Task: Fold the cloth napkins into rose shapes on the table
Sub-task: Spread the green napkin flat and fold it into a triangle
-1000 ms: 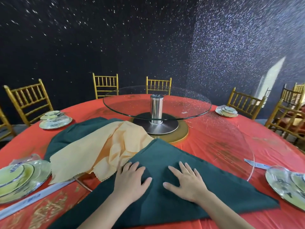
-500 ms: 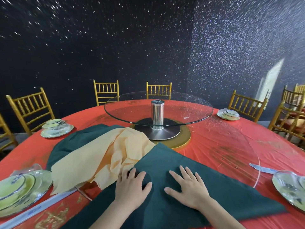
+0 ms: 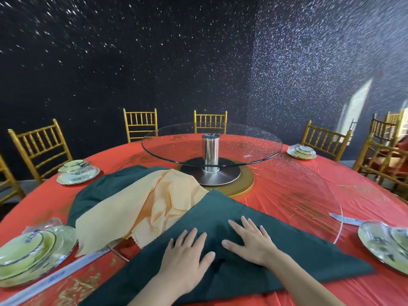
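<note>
A dark green napkin [image 3: 293, 246] lies folded into a triangle on the red tablecloth [image 3: 298, 186], its apex pointing toward the table's middle. My left hand [image 3: 187, 255] and my right hand [image 3: 251, 241] both rest flat on it side by side, fingers straight and spread. To the left, a crumpled peach napkin [image 3: 136, 208] lies on top of another dark green napkin [image 3: 106, 186]; its near edge tucks beside the triangle.
A glass turntable [image 3: 242, 149] on a metal post stands in the table's centre. Wrapped plate sets sit at the near left [image 3: 28, 255], far left [image 3: 77, 171], far right [image 3: 301, 152] and near right [image 3: 388, 241]. Gold chairs [image 3: 39, 146] ring the table.
The view has tilted upward a little, so the table sits lower in frame. Both hands stay flat on the green triangle, with almost no shift.
</note>
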The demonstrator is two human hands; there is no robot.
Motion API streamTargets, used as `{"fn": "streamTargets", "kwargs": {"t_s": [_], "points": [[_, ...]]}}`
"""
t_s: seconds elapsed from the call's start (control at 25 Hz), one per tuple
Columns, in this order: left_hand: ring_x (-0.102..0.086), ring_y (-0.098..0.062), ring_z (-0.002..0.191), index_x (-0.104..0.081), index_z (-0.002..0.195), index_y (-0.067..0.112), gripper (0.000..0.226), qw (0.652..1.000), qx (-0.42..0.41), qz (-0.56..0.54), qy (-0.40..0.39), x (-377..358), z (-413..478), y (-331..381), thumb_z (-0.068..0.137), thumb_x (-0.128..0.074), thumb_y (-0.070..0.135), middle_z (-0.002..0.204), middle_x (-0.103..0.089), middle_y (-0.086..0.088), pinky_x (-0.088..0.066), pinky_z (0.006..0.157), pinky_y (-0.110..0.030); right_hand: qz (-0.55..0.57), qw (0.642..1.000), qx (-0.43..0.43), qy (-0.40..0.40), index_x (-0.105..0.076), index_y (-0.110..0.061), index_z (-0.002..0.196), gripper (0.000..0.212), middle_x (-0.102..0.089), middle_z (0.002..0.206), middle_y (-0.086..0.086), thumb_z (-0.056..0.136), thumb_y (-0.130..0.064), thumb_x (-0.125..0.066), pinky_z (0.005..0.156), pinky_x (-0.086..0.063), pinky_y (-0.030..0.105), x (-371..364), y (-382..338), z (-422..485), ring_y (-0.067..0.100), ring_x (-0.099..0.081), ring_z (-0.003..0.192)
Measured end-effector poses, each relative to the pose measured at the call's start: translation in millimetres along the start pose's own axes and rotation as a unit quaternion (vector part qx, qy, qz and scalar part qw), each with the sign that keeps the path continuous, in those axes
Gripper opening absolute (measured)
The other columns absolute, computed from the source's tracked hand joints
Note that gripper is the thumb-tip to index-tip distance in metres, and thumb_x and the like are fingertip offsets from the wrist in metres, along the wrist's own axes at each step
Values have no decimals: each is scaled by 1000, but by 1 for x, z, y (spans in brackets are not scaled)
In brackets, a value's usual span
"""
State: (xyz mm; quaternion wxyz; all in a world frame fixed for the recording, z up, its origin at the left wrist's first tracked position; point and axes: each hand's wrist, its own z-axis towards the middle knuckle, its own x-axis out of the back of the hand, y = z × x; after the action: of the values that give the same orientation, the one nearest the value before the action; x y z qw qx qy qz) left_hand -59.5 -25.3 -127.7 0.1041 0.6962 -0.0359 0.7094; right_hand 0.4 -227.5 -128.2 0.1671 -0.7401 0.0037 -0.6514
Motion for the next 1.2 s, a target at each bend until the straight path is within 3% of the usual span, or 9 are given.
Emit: {"fn": "streamTargets", "kwargs": {"t_s": [0.2, 0.32, 0.4, 0.52, 0.56, 0.64, 0.76, 0.96, 1.2], "points": [[-26, -8, 136, -30, 144, 28, 71, 994, -90, -25, 62, 12, -23, -9, 86, -11, 64, 148, -29, 11, -32, 106, -26, 71, 995, 48, 58, -14, -44, 146, 119, -7, 158, -3, 42, -99, 3, 116, 2, 35, 9, 15, -33, 9, 3, 145], [-41, -4, 120, -40, 135, 30, 79, 988, -134, -22, 75, 12, -33, -8, 74, -5, 68, 131, -43, 16, -40, 90, -21, 6, 992, 95, 77, -22, -43, 144, 108, -16, 155, -10, 52, -95, 1, 116, 2, 31, 6, 26, -68, 4, -6, 143], [-44, -5, 115, -44, 130, 30, 77, 986, -148, -10, 78, 11, -39, -5, 73, -12, 71, 126, -45, 17, -39, 86, -22, -28, 988, 107, 106, -35, -40, 139, 96, -32, 146, -16, 62, -92, -15, 117, -4, 32, 4, 34, -86, 1, -22, 138], [-49, -8, 110, -51, 126, 30, 78, 982, -165, 48, 76, 6, -48, -5, 70, -21, 75, 121, -50, 17, -42, 84, -27, -61, 968, 142, 197, -60, -36, 116, 60, -56, 116, -20, 71, -72, -45, 106, -38, 41, -11, 48, -103, -2, -48, 112], [-54, -7, 102, -59, 118, 30, 73, 979, -175, 65, 82, 2, -49, -7, 70, -26, 74, 112, -56, 17, -47, 77, -27, -78, 962, 150, 212, -63, -37, 109, 53, -59, 108, -21, 69, -69, -48, 99, -45, 40, -17, 51, -105, -2, -51, 103], [-60, -5, 79, -71, 97, 30, 57, 968, -201, 94, 115, -12, -51, -11, 69, -40, 68, 89, -62, 18, -50, 54, -21, -100, 956, 158, 226, -65, -37, 104, 49, -61, 103, -21, 66, -63, -51, 98, -43, 35, -28, 55, -105, -1, -53, 96], [-60, -10, 68, -72, 94, 21, 43, 949, -246, 117, 158, -25, -47, -13, 63, -66, 50, 79, -62, 11, -47, 43, -22, -125, 947, 159, 249, -69, -31, 99, 43, -64, 98, -16, 65, -45, -47, 94, -38, 32, -31, 50, -101, 7, -60, 87], [-54, -13, 57, -70, 83, 20, 31, 935, -243, 151, 209, -26, -44, -16, 78, -41, 30, 71, -60, 8, -38, 39, -24, -176, 923, 182, 292, -75, -25, 91, 41, -71, 92, -10, 71, -26, -39, 90, -35, 30, -28, 49, -102, 10, -67, 77], [-49, -12, 49, -65, 69, 24, 24, 930, -270, 153, 198, -21, -62, -18, 76, -43, 30, 61, -54, 9, -35, 40, -24, -169, 919, 198, 297, -74, -29, 87, 35, -72, 91, -14, 70, -26, -44, 94, -33, 31, -29, 46, -127, 3, -68, 83]]}}
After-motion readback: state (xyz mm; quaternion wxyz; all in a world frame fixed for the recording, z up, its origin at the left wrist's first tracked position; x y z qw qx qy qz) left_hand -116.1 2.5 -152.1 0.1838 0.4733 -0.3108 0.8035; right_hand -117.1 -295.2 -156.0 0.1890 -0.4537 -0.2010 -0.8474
